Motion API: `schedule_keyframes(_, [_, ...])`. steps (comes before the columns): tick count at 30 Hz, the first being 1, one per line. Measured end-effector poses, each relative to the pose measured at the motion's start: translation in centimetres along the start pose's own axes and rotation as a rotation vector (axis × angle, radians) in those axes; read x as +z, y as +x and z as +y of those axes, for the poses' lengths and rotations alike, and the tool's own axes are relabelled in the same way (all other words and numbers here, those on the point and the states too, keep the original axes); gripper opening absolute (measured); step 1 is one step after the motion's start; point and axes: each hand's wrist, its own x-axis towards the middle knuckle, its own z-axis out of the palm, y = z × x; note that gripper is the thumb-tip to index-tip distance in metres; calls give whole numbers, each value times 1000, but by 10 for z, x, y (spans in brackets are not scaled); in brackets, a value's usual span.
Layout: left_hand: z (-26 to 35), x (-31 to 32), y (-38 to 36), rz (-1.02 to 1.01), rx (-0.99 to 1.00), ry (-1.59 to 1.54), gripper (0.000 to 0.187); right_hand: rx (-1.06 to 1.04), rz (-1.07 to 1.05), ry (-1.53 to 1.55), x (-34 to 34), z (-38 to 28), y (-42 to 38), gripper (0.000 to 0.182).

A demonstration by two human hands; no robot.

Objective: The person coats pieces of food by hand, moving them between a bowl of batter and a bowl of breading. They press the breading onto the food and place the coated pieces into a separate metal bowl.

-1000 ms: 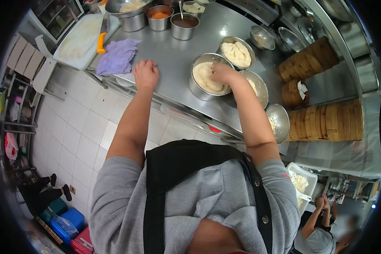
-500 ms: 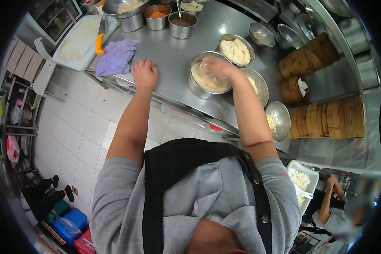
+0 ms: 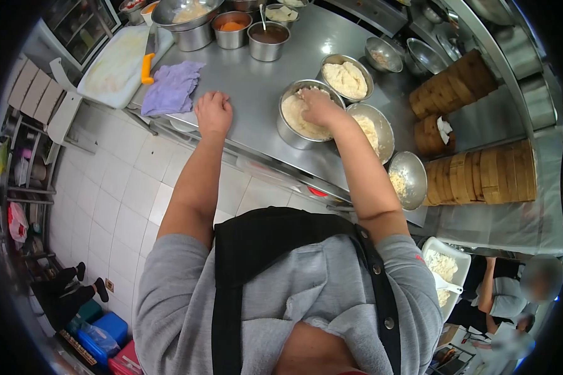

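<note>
My right hand [image 3: 322,107] reaches into a steel pot [image 3: 299,141] and touches the pale, soft, dough-like mixture [image 3: 296,112] inside. Its fingertips are bent down out of sight, so their grip cannot be made out. At the table's front edge rests my left hand [image 3: 213,113], its fingers curled in and nothing seen in them. A crumpled purple cloth [image 3: 171,87] lies to its left. Beside the pot are a bowl [image 3: 347,78] heaped with pale dough and another bowl [image 3: 381,128] holding more pale stuff, partly behind my right forearm.
A knife with an orange handle [image 3: 147,69] lies by a white cutting board [image 3: 109,69]. Several steel containers, one with brown liquid [image 3: 269,34], stand at the back. Bamboo steamers [image 3: 481,175] are stacked at right. Other people [image 3: 507,294] are at lower right.
My right hand has shifted slightly down within the pot, its fingers less visible against the mixture. My left hand stays at the edge. At lower right, a person has moved and another shows.
</note>
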Motion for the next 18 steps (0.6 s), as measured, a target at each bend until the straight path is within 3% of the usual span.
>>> schedule_keyframes(6, [-3,3,0,12,25,-3,12,-12,-92,41,-27,-22,-16,48])
schedule_keyframes(7, [-3,3,0,10,25,1,12,-51,-15,41,-18,-15,-12,46])
schedule_keyframes(10, [-2,1,0,-5,17,8,12,-59,-32,241,-18,-14,-16,53])
schedule_keyframes(14, [-1,1,1,-15,10,13,12,-82,-64,130,-25,-11,-20,45])
schedule_keyframes(18, [-1,0,1,-20,13,15,12,-166,88,395,-32,5,-37,42])
